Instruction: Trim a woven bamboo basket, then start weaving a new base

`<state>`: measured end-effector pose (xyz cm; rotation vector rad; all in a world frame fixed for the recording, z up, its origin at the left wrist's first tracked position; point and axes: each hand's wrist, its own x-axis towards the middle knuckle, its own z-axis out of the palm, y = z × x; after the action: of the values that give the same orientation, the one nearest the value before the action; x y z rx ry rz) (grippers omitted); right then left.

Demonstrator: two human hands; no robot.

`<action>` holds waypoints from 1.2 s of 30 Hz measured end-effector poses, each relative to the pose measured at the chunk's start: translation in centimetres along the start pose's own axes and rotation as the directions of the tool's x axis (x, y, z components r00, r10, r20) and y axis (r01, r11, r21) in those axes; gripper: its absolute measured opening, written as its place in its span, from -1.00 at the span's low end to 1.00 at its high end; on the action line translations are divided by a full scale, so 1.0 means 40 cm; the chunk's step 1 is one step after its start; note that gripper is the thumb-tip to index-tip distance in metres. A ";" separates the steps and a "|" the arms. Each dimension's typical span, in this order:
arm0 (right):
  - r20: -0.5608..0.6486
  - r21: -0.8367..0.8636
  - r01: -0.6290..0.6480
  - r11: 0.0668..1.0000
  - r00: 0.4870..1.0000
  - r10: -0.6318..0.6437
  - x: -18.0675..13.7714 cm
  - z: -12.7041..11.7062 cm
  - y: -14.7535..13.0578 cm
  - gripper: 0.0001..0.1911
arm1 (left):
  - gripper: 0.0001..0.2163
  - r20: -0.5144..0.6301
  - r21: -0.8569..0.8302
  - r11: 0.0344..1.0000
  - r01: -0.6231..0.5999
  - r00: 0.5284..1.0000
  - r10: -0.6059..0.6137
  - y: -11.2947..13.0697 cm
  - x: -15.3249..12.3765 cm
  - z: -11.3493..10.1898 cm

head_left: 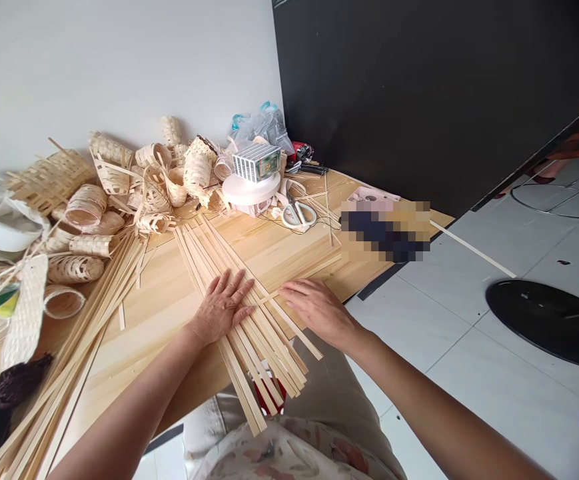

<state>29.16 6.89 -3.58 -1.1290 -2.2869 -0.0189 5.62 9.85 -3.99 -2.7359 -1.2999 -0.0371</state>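
Note:
Several long, pale bamboo strips [264, 347] lie side by side on the wooden table, their near ends jutting past its front edge above my lap. My left hand [222, 307] lies flat across them with its fingers spread, pressing them down. To its right, my right hand [314, 307] has its fingers together on a thin cross strip [269, 297] that runs sideways over the lengthwise ones. The thumb of my right hand is mostly hidden. Near my left thumb, the cross strip's end meets the strips.
A second bundle of strips [82, 340] slants along the table's left. Small woven baskets [86, 205] pile up at the back left. Scissors [299, 215], a stack of boxes [256, 162] and a plastic bag [264, 127] sit at the back. A black panel [419, 100] borders the right.

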 end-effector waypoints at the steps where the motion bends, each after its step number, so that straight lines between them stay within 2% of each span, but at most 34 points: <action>1: -0.029 0.017 -0.031 0.999 0.999 0.031 -0.006 -0.008 -0.001 -0.79 | -0.49 -0.002 -0.001 1.000 0.001 1.000 -0.001 0.000 0.000 0.000; 4: -0.050 0.121 -0.234 0.965 0.969 0.242 -0.049 -0.038 -0.012 -0.83 | -0.49 -0.020 -0.007 1.000 0.000 1.000 0.000 0.000 -0.001 0.002; 6: 0.083 0.245 -0.414 0.877 0.910 0.406 -0.090 -0.053 -0.032 -0.89 | -0.50 -0.036 -0.008 1.000 -0.007 0.999 0.007 0.000 -0.002 0.005; 8: 0.288 0.346 -0.591 0.729 0.806 0.517 -0.126 -0.059 -0.062 -0.85 | -0.50 -0.053 -0.004 1.000 -0.015 0.999 0.015 -0.001 -0.004 0.008; 9: 0.366 0.362 -0.660 0.658 0.750 0.551 -0.138 -0.059 -0.079 -0.81 | -0.50 -0.062 0.000 1.000 -0.019 0.998 0.019 -0.002 -0.004 0.009; 11: 0.433 0.392 -0.719 0.574 0.695 0.575 -0.150 -0.055 -0.109 -0.77 | -0.51 -0.081 0.009 1.000 -0.028 0.996 0.029 -0.004 -0.005 0.013; 15: 0.395 0.455 -0.716 0.530 0.695 0.601 -0.138 -0.044 -0.134 -0.78 | -0.51 -0.088 0.020 0.999 -0.035 0.995 0.037 -0.008 -0.005 0.017; 20: 0.301 0.509 -0.705 0.494 0.684 0.665 -0.137 -0.035 -0.109 -0.74 | -0.50 -0.077 0.023 0.999 -0.028 0.997 0.030 -0.007 -0.006 0.018; 22: 0.296 0.569 -0.710 0.415 0.648 0.702 -0.145 -0.028 -0.084 -0.72 | -0.50 -0.085 0.026 0.999 -0.027 0.996 0.030 -0.007 -0.006 0.017; 25: 0.317 0.669 -0.702 0.242 0.565 0.762 -0.152 -0.017 -0.034 -0.72 | -0.50 -0.104 0.035 0.999 -0.033 0.994 0.036 -0.009 -0.006 0.020; 27: 0.298 0.709 -0.682 0.181 0.522 0.799 -0.150 -0.017 0.003 -0.72 | -0.51 -0.124 0.044 0.998 -0.036 0.991 0.041 -0.012 -0.006 0.024; 32: 0.208 0.667 -0.707 0.238 0.483 0.851 -0.129 -0.049 0.088 -0.74 | -0.51 -0.168 0.083 0.995 -0.052 0.984 0.066 -0.019 -0.004 0.037; 36: 0.176 0.649 -0.713 0.265 0.480 0.859 -0.110 -0.081 0.160 -0.75 | -0.51 -0.185 0.105 0.993 -0.056 0.980 0.075 -0.022 -0.003 0.043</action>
<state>37.51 6.99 -4.62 -1.6191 -1.0697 0.9557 4.80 10.50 -5.62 -2.6155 -1.1299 -0.2151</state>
